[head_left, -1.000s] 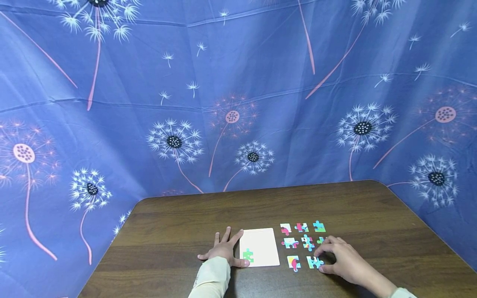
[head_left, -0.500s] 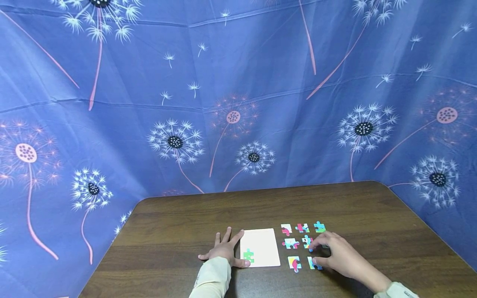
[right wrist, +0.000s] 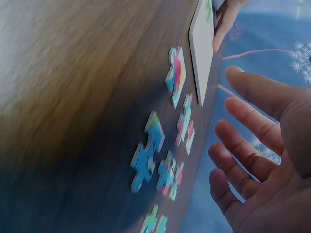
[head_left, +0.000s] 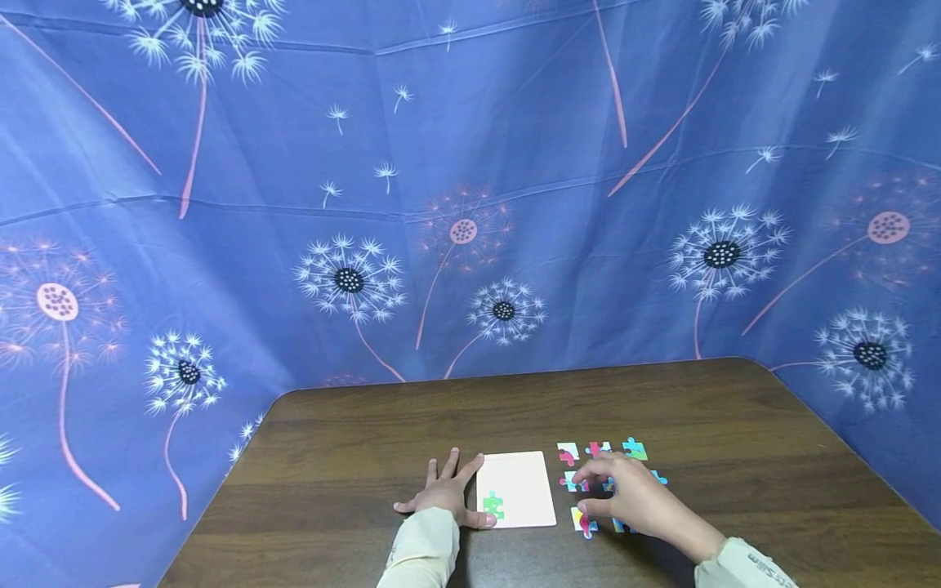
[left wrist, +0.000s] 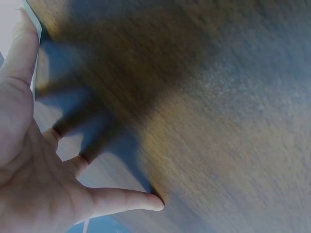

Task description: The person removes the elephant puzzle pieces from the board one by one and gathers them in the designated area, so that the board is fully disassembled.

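Observation:
My left hand (head_left: 441,495) lies spread on the wooden table, its thumb and index finger touching the left edge of a pale square puzzle board (head_left: 524,482). A green puzzle piece (head_left: 493,505) sits in the board's lower left corner. Over the loose pieces to the right hovers my right hand (head_left: 636,495), fingers loosely bent and holding nothing. Its thumb and fingertips are nearest a red and yellow puzzle piece (right wrist: 178,75) and a white and red piece (head_left: 569,481). Beneath the palm, a blue puzzle piece (right wrist: 146,160) is partly hidden in the head view.
Behind the hand lie more loose pieces: a white and red one (head_left: 568,453), a red one (head_left: 597,448) and a blue-green one (head_left: 635,448). A blue curtain (head_left: 441,278) with dandelion prints hangs past the far edge of the table (head_left: 353,441).
My right hand has moved left across the loose pieces, from the lower middle and right ones toward the left column. The left hand stays on the board's edge.

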